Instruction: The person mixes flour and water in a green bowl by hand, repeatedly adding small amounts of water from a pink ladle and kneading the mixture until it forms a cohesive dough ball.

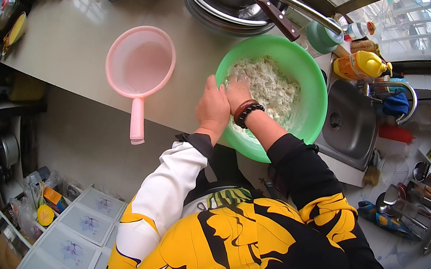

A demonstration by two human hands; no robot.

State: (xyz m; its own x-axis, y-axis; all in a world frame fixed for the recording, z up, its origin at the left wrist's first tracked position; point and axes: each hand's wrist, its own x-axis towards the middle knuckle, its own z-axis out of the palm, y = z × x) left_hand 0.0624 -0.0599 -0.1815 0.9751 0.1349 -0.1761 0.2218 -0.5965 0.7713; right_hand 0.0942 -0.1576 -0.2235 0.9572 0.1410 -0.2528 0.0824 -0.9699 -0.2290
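A green plastic basin (314,90) holds a shaggy, crumbly flour dough (270,84), with loose flour clinging to the inner wall. My left hand (213,105) grips the basin's left rim, thumb pointing up. Right beside it, my right hand (239,92) reaches over the near side into the basin, its fingers against the dough at the left wall. Flour and dough partly hide those fingers. A brown bangle and a black bead bracelet (249,112) circle my right wrist. Left of the basin, a pink plastic water ladle (141,68) rests on the countertop, its handle (137,121) jutting past the edge.
Behind the basin, stacked metal bowls (197,10) carry a cleaver (275,17) lying across them. To the right are a steel sink (350,127), a curved faucet (415,98) and a yellow-capped bottle (359,65). A drawer cabinet (69,248) stands at lower left.
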